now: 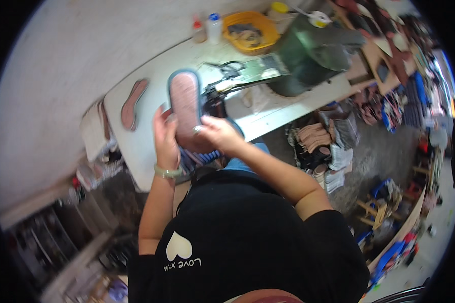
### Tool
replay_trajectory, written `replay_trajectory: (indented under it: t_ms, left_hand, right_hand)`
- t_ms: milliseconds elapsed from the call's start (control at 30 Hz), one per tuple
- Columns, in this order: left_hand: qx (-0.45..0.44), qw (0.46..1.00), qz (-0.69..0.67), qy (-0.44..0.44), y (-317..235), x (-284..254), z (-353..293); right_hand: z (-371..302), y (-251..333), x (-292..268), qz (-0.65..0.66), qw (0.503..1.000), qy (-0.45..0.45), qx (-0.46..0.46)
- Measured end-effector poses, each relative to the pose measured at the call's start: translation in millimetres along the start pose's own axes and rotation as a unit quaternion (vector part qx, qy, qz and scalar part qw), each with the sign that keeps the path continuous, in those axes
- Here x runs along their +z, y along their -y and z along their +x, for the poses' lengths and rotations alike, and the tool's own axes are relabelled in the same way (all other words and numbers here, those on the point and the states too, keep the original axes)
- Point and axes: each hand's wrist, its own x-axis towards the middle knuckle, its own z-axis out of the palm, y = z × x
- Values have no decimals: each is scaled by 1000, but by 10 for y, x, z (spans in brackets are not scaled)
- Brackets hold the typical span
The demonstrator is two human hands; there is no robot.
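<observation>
Between my hands is a pinkish-brown insole [186, 98] with a dark teal edge, held up over the near side of the white table. My left hand [165, 135] supports its left edge, fingers pointing upward, a pale bangle on the wrist. From the right, my right hand [220, 134] grips the lower part, thumb on top and its other fingers partly hidden. Just beyond the insole stands a sewing machine [255, 69] with a green-lit flat arm; its needle end is partly covered by the insole. A second insole [134, 104] lies on the table to the left.
At the table's [151, 166] back are a red-capped bottle [198, 31], a blue-capped bottle [215, 30] and a yellow basket [253, 48] with dark scraps. Stacks of fabric pieces [316, 139] sit on the right below the table edge. A wall bounds the left.
</observation>
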Motion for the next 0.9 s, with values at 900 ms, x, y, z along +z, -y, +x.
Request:
replay_trajectory:
  t_ms: [900]
  left_hand:
    - [-162, 987, -9, 15, 348, 393, 39]
  right_hand:
    - [169, 251, -326, -460, 822, -215, -258]
